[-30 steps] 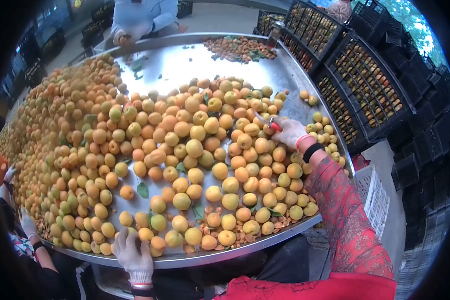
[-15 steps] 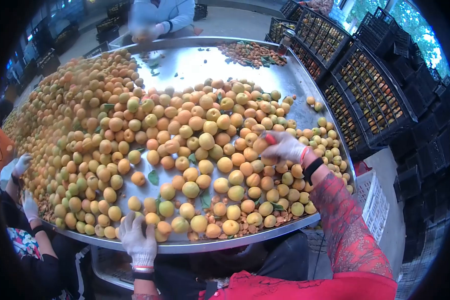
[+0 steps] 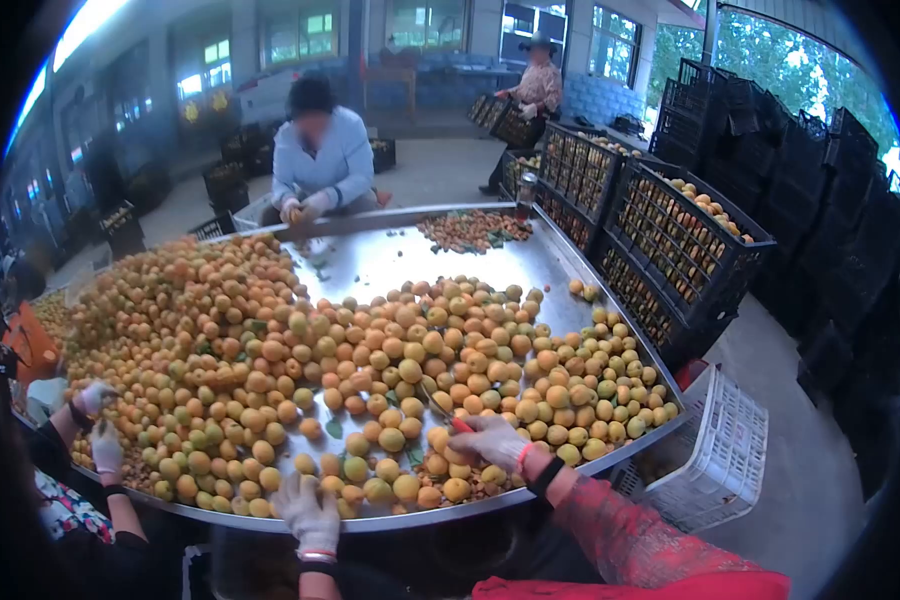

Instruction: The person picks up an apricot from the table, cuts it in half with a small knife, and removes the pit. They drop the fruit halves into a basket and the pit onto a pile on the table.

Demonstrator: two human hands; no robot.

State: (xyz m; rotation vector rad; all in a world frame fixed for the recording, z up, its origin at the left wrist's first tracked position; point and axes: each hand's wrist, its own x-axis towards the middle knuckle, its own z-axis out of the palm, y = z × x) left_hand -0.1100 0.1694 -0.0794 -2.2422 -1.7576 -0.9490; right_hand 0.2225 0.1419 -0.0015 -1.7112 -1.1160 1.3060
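Note:
Orange-yellow apricots are heaped over a metal table, with a few green leaves among them. In a white glove, my right hand grips a red-handled tool with a thin blade, likely a knife, pointing up and left over the fruit. My left hand, also gloved, lies at the near rim with its fingers spread against the closest apricots; nothing shows in it. Small brown halves or pits lie between the fruit in front of my right hand.
Stacked black crates of apricots stand along the right side, above a white plastic basket. A co-worker's gloved hands are at the left edge. Another person sits across the table; a third carries crates behind.
My view has tilted up, bringing the room and a crate carrier into sight. My right hand has come nearer and leftward with the red-handled tool; my left stays at the rim.

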